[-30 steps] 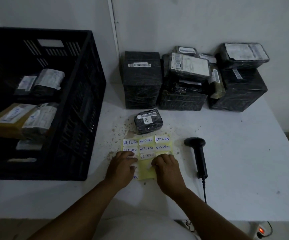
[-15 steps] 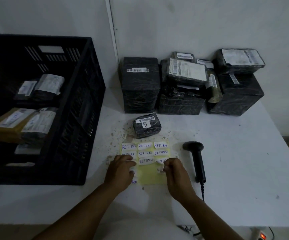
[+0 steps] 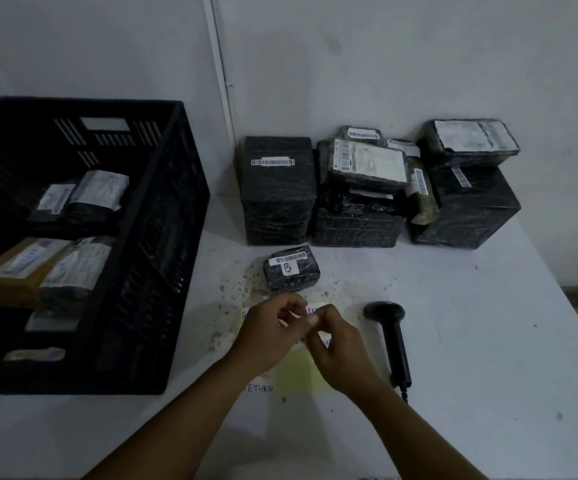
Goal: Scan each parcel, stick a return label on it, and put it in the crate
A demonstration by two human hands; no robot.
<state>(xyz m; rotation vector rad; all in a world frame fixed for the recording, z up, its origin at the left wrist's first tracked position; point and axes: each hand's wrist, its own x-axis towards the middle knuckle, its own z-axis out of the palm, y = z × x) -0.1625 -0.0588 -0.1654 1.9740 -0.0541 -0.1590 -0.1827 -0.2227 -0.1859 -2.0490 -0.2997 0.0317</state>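
Note:
A small black parcel (image 3: 291, 269) marked "B" with a barcode lies on the white table (image 3: 471, 341), just beyond my hands. Over the yellow sheet of RETURN labels (image 3: 298, 377), my left hand (image 3: 270, 332) and my right hand (image 3: 339, 351) meet, fingertips pinching a small white return label (image 3: 292, 316) between them. The black barcode scanner (image 3: 393, 336) lies on the table to the right of my right hand. The black crate (image 3: 162, 237) stands at the left with several parcels inside.
Several black wrapped parcels (image 3: 360, 188) are stacked against the back wall, some piled on others. One loose RETURN label (image 3: 260, 388) lies at the sheet's lower left corner. The scanner's cable runs off the front table edge.
Both hands have lifted off the label sheet and come together above it, the right one bringing a peeled label up to the left hand's fingertips. The view has tilted down slightly.

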